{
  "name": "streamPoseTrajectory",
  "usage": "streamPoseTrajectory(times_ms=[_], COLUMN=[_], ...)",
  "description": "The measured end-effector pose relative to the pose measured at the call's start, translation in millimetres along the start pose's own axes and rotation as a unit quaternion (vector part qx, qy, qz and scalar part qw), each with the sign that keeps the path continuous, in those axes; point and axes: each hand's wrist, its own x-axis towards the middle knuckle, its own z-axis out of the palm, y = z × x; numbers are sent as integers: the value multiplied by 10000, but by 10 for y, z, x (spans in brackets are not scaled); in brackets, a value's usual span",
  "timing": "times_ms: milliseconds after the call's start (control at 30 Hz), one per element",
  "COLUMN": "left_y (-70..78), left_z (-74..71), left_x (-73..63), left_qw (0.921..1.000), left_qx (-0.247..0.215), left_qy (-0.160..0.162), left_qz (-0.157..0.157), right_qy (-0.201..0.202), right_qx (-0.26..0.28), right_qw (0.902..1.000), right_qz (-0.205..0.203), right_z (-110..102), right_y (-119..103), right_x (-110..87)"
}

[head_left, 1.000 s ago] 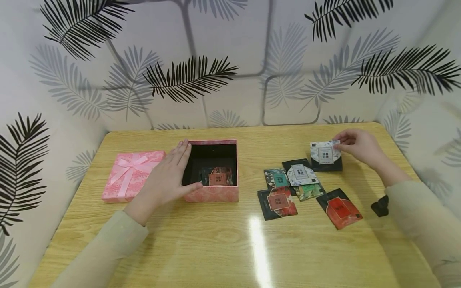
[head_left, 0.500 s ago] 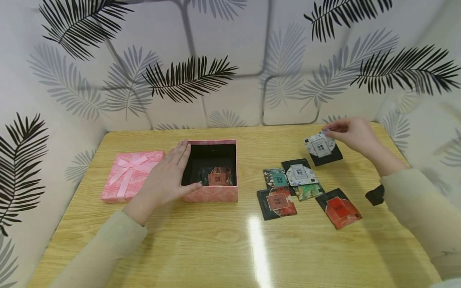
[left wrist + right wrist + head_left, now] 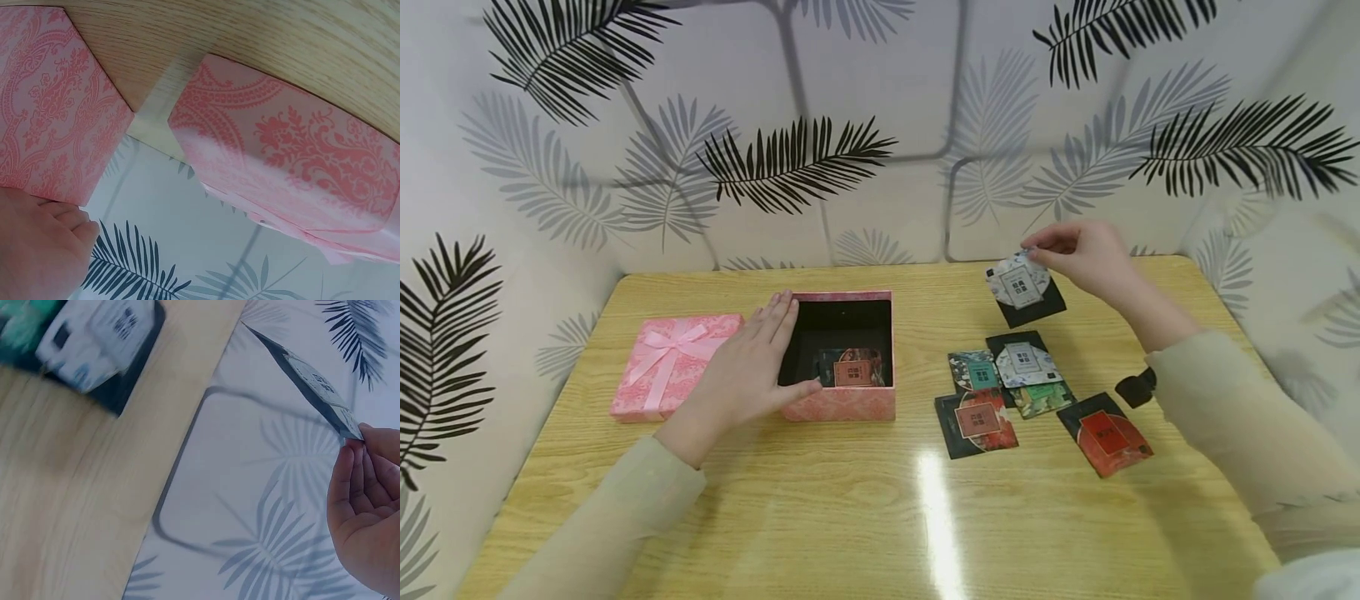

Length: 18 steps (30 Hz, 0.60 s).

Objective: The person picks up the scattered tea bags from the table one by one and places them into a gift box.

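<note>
Far left, the pink bow-topped lid [image 3: 673,367] sits towards the left edge of the table [image 3: 820,500]. My left hand [image 3: 741,367] lies along the left side of the pink gift box [image 3: 842,406], fingers straight, clasping nothing; inside, a dark red sachet [image 3: 853,368]. Next come overlapping sachets [image 3: 1009,379], and up near the back edge, a blue-and-white sachet [image 3: 1018,283]! This looks like the lift-and-carry step; moving on calls, I judge, for a firm pinch and clearance over that pile. My right hand [image 3: 1090,254] clamps its upper right corner between thumb and fingers, the rest jutting down-left.
</note>
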Motion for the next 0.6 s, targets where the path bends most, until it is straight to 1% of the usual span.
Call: streamPoseTrajectory(times_ms=[200, 467, 600], left_y=[-5, -8, -7], left_z=[2, 8, 3], left_x=[2, 8, 11], left_qw=[10000, 10000, 10000], left_qx=[-26, -45, -51], left_qy=[-45, -57, -80], left_qz=[-8, -8, -19], right_qy=[70, -56, -83], right_qx=[214, 753, 966], right_qw=[9995, 9965, 9939], right_qz=[-242, -356, -518], right_z=[161, 372, 488], right_y=[-263, -609, -755], right_x=[86, 197, 239])
